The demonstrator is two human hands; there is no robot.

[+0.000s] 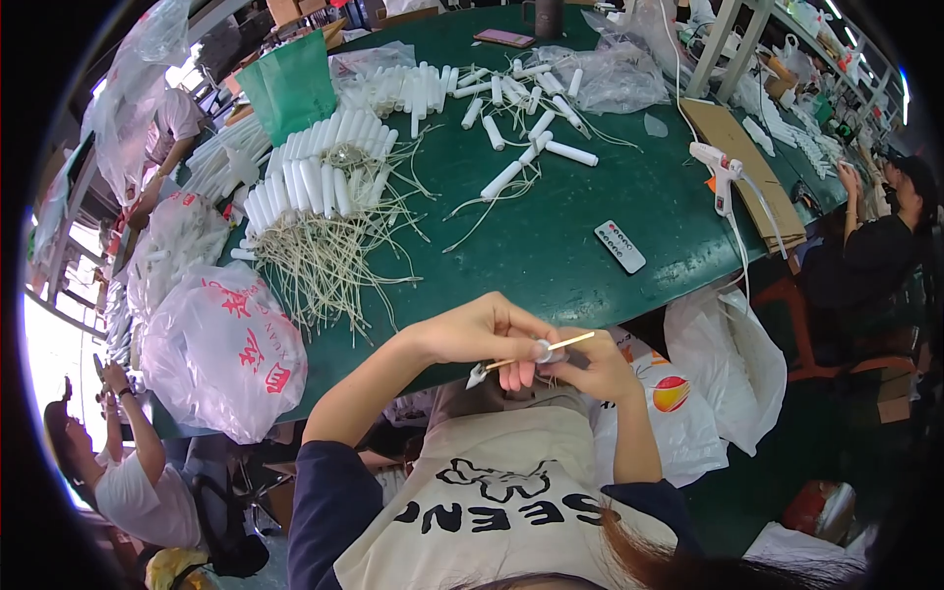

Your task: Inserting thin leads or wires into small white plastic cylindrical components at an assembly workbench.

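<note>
Hair (624, 541) hangs into the lower right of the head view, over a cream apron (492, 438) with black print. Beyond it, just off the near edge of the green tabletop (492, 251), two bare hands meet. Left hand (482, 331) is closed, thumb and forefinger pinching a thin stick (574, 341) whose left tip carries a white lump (476, 376). Right hand (596, 370) is curled, grasping a small whitish round piece (543, 352) beside the stick; whether it also grips the stick I cannot tell.

Toward the tabletop's left edge, white tubes (315, 187) lie in stacked rows, their wires (329, 270) trailing toward the near edge. More tubes lie loose toward the far edge, where a phone (503, 38) and a dark cup (545, 20) sit. A remote (619, 247) lies near the near edge, right of the hands; a glue gun (721, 175) is near the right edge, beside cardboard (737, 147). One plastic bag (226, 359) bulges at the near left corner. Co-workers sit left (147, 497) and right (875, 236).
</note>
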